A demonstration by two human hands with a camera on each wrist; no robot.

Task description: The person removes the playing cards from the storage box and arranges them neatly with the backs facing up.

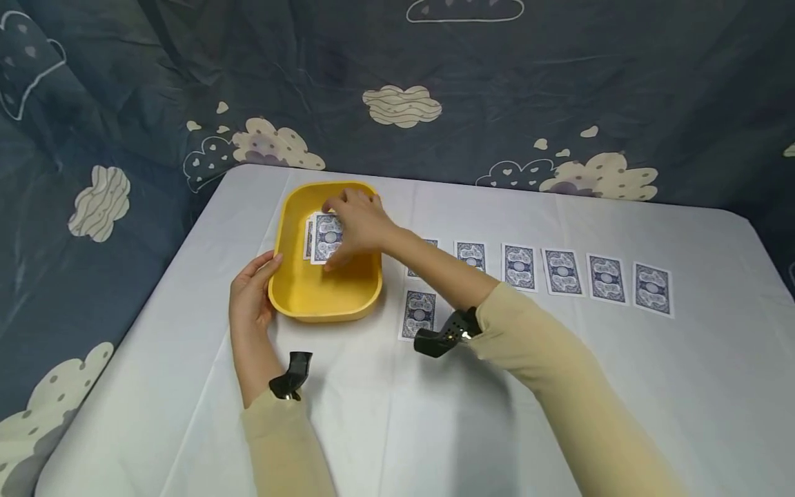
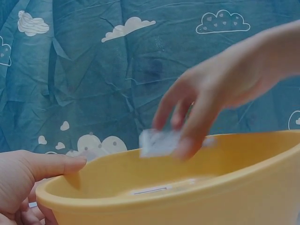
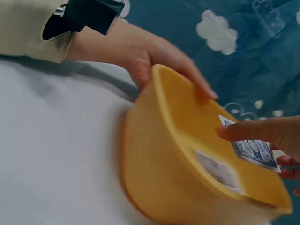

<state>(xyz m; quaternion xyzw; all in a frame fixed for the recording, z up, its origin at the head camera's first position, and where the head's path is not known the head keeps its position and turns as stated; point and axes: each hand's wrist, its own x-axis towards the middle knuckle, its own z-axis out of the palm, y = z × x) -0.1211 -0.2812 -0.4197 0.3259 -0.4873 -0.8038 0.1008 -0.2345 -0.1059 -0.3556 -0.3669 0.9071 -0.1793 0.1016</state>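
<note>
A yellow tub point(image 1: 326, 304) stands at the left of the white table. My left hand point(image 1: 250, 293) grips its left rim, thumb over the edge, as the left wrist view also shows. Over the tub, my right hand point(image 1: 360, 221) pinches a blue-backed playing card point(image 1: 326, 238) between thumb and fingers. Below it, another card point(image 3: 218, 171) lies on the tub's floor in the right wrist view. The held card point(image 2: 159, 143) looks blurred in the left wrist view, at about rim height.
Several face-down cards form a row to the right, the farthest card point(image 1: 653, 288) at its right end. One more card point(image 1: 418, 314) lies nearer, close to my right wrist. The right forearm partly covers the row. A dark cloud-patterned cloth point(image 1: 397, 55) hangs behind the table point(image 1: 621, 386).
</note>
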